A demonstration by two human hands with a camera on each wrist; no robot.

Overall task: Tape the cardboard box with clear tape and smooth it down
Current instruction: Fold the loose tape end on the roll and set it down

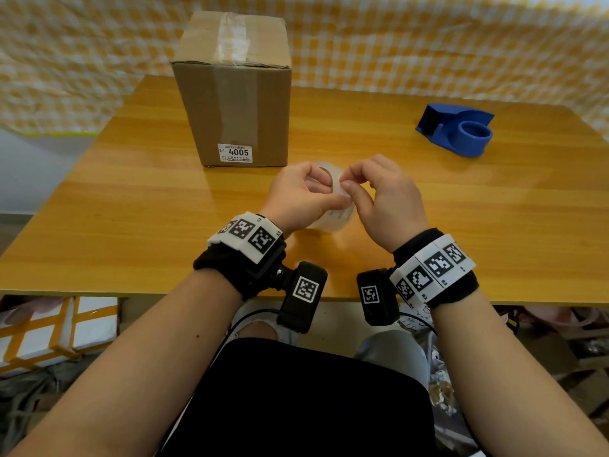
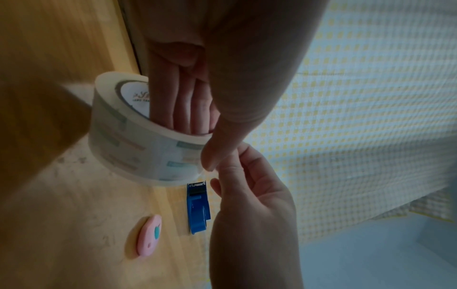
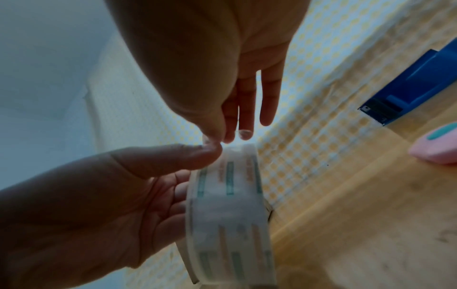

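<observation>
The cardboard box (image 1: 234, 94) stands upright at the table's far left, with a strip of clear tape over its top and down its front. My left hand (image 1: 329, 191) holds the clear tape roll (image 1: 331, 221) just above the table in front of the box. Its fingers (image 2: 183, 105) go through the core and its thumb lies on the roll's (image 2: 138, 148) outer face. My right hand (image 1: 346, 183) meets it from the right. Its thumb and forefinger (image 3: 215, 136) pinch the tape's loose end at the rim of the roll (image 3: 230, 215).
A blue tape dispenser (image 1: 458, 130) lies on the wooden table (image 1: 494, 209) at the far right. A small pink oval object (image 2: 149, 235) lies near the blue dispenser (image 2: 197, 207). A yellow checked cloth (image 1: 428, 44) hangs behind the table.
</observation>
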